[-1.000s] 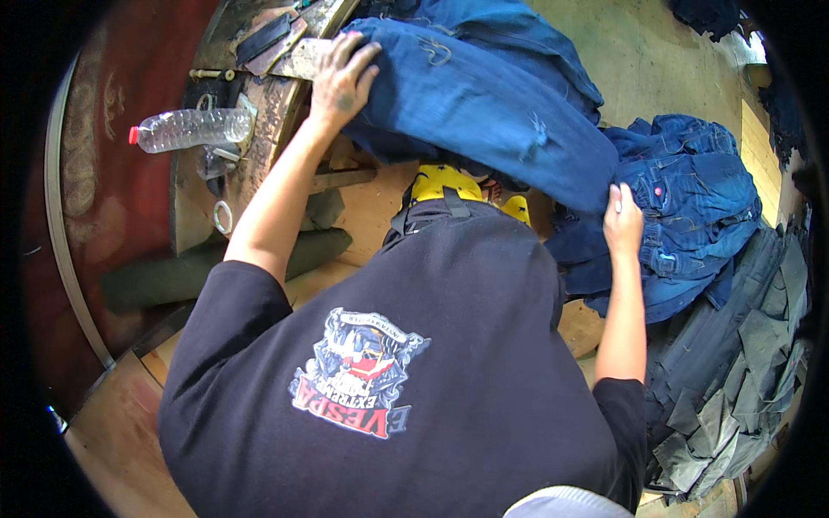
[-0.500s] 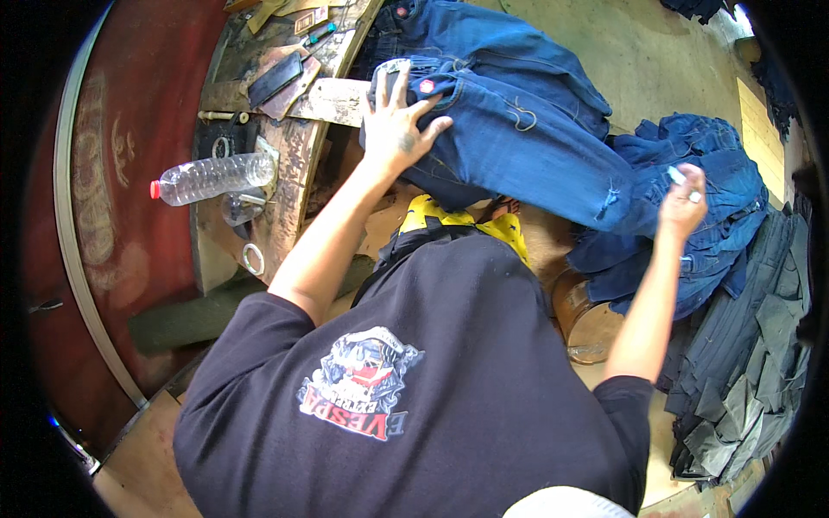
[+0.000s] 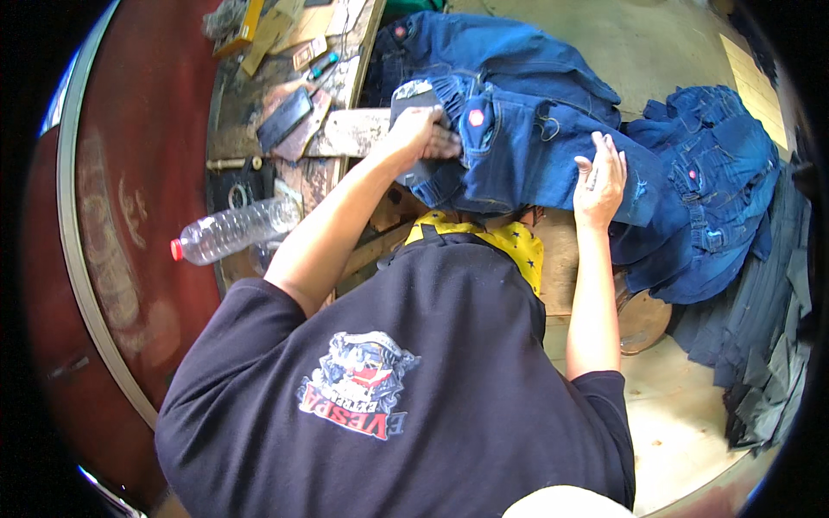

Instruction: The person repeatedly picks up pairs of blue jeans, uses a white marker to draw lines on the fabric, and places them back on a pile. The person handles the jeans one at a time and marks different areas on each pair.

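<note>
A pair of blue denim jeans (image 3: 527,155) lies across a narrow board in front of me, its gathered waist at the left end. My left hand (image 3: 420,140) is at that waist, fingers bent and closed over the denim edge, thumb mostly hidden. My right hand (image 3: 602,183) rests on the leg with fingers stretched out, close to a frayed pale patch (image 3: 640,190). No object shows in its palm side, which is partly turned away. A small red tag (image 3: 476,118) and a loop of loose thread (image 3: 547,129) show on the jeans.
More denim garments (image 3: 721,181) are heaped at the right, above dark grey cloth (image 3: 760,319). On the worn wooden bench (image 3: 354,65) at left lie a phone (image 3: 285,119), a teal-handled tool (image 3: 324,65) and a clear plastic bottle (image 3: 237,231). A round wooden stool (image 3: 646,324) stands below.
My right hand has moved left from the leg's far end, and the small whitish thing in its fingers no longer shows. My left hand has gone from spread flat to bent at the waist.
</note>
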{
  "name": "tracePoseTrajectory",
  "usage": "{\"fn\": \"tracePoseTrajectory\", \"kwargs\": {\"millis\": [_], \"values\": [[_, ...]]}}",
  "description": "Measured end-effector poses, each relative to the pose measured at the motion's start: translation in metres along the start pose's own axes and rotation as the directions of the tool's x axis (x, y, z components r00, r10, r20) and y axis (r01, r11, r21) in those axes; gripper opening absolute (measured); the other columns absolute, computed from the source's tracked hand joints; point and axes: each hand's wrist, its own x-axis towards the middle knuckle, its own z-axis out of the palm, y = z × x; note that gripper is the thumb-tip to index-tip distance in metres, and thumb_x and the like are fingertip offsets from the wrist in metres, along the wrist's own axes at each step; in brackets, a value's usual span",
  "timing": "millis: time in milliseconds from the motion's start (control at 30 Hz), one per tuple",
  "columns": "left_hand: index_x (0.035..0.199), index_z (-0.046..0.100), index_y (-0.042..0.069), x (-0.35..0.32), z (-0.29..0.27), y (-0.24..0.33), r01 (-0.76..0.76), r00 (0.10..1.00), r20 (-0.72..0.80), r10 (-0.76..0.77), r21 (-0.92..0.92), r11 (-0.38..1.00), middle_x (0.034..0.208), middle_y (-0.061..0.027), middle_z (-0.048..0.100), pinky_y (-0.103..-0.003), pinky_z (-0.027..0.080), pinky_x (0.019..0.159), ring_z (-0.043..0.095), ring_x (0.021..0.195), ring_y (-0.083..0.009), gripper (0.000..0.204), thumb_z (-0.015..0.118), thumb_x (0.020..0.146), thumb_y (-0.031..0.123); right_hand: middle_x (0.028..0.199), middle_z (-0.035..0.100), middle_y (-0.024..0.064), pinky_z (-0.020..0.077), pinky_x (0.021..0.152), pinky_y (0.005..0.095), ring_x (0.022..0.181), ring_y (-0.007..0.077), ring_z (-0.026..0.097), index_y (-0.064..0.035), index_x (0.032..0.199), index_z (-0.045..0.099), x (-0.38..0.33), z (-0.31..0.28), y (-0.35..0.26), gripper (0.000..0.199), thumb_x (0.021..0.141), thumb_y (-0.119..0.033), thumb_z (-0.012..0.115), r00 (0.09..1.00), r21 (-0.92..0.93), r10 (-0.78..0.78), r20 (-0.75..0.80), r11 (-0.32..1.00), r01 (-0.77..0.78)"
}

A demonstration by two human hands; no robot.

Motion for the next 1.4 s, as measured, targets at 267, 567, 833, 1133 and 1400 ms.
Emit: {"fn": "tracePoseTrajectory", "kwargs": {"millis": [267, 567, 833, 1133, 1400], "values": [[0.117, 0.077, 0.001, 0.019, 0.003, -0.006, -0.716, 0.647, 0.426, 0.633, 0.624, 0.312, 0.109, -0.0265, 0.08, -0.048, 0.063, 0.091, 0.079, 0.104, -0.0374, 0.028, 0.063, 0.105, 0.022, 0.143, 0.073, 0.0145, 0.0434, 0.124, 0.0525, 0.142, 0.0355, 0.064, -0.0118, 0.142, 0.07, -0.002, 0.001, -0.001, 0.045, 0.104, -0.036, 0.074, 0.999, -0.082, -0.012, -0.033, 0.997, 0.009], [0.152, 0.065, 0.006, 0.074, 0.031, -0.032, 0.075, 0.483, 0.876, -0.003, -0.038, 0.996, 0.148, -0.0092, 0.071, -0.044, 0.056, 0.114, 0.071, 0.127, -0.0221, 0.046, 0.074, 0.109, 0.019, 0.142, 0.074, 0.0117, 0.0453, 0.122, 0.0513, 0.141, 0.0345, 0.065, -0.0119, 0.135, 0.07, 0.001, -0.001, -0.005, 0.038, 0.103, -0.031, 0.076, 0.998, -0.105, 0.026, -0.05, 0.994, -0.031], [0.146, 0.067, 0.003, 0.064, -0.044, 0.012, -0.031, 0.822, 0.547, 0.159, -0.236, 0.971, 0.138, -0.0106, 0.075, -0.039, 0.062, 0.108, 0.076, 0.114, -0.0187, 0.044, 0.077, 0.104, 0.013, 0.147, 0.073, 0.0081, 0.0367, 0.127, 0.0595, 0.147, 0.0308, 0.06, -0.0153, 0.139, 0.065, 0.007, 0.0, -0.008, 0.039, 0.105, -0.031, 0.074, 0.997, -0.23, 0.067, 0.044, 0.972, -0.055], [0.112, 0.075, 0.005, -0.013, -0.015, -0.004, -0.563, 0.087, -0.06, 0.994, 0.821, 0.099, 0.104, -0.0151, 0.073, -0.047, 0.054, 0.102, 0.07, 0.106, -0.0371, 0.025, 0.069, 0.091, -0.005, 0.159, 0.064, 0.0029, 0.0226, 0.128, 0.0754, 0.156, 0.0265, 0.051, -0.0222, 0.15, 0.058, 0.009, -0.002, 0.004, 0.047, 0.106, -0.032, 0.072, 0.98, -0.277, 0.074, 0.184, 0.961, -0.021], [0.13, 0.079, 0.01, -0.044, 0.022, -0.019, -0.5, 0.274, 0.696, 0.664, 0.693, -0.52, 0.148, -0.0055, 0.073, -0.046, 0.054, 0.116, 0.067, 0.136, -0.0325, 0.034, 0.071, 0.1, 0.025, 0.142, 0.07, 0.0116, 0.0336, 0.125, 0.0641, 0.141, 0.0322, 0.061, -0.02, 0.151, 0.064, 0.028, -0.01, 0.019, 0.04, 0.113, -0.034, 0.06, 0.991, -0.105, 0.008, 0.133, 0.994, 0.006]]}}
